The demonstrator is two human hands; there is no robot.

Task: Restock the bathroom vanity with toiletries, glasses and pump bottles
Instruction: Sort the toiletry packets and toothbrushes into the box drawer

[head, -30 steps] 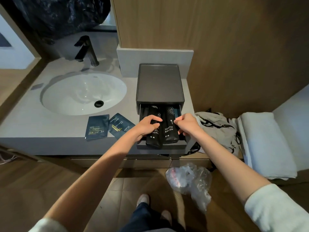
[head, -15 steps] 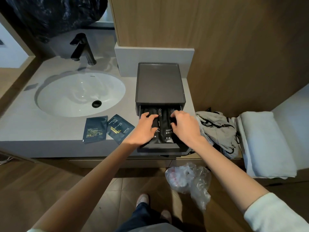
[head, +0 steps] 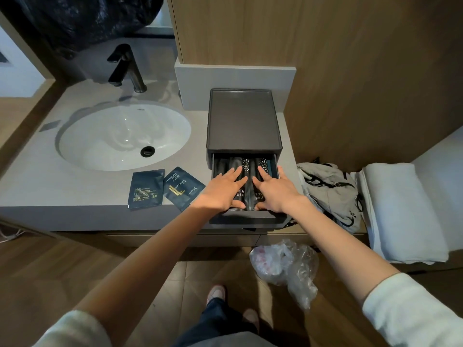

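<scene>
Vanity countertop (head: 30,186) of grey stone below a wood-panelled wall (head: 350,71), seen from the head camera alone. White oval basin (head: 105,144) sunk toward the left end, dark tap (head: 127,68) at the back edge. Wooden floor below, with a crumpled clear plastic bag (head: 285,261). Off the right end, a grey printed bag (head: 328,194) beside a folded white towel (head: 400,211). Dark drawer box (head: 243,118) at the right end, against the low splashback; its drawer (head: 246,217) pulled out to the front edge. Inside, black toothbrush packets (head: 246,166) lying lengthwise, side by side. Left hand (head: 223,190) and right hand (head: 274,194) both flat, fingers straight, pressing down on the packets, close together but apart, gripping nothing. Two dark blue sachets (head: 145,189) near the front edge, between basin and box. Packet lettering half covered by the hands; number of packets unclear; dark shapes at the drawer's sides hard to identify. Black bin bag (head: 87,18) cut off at the top left.
</scene>
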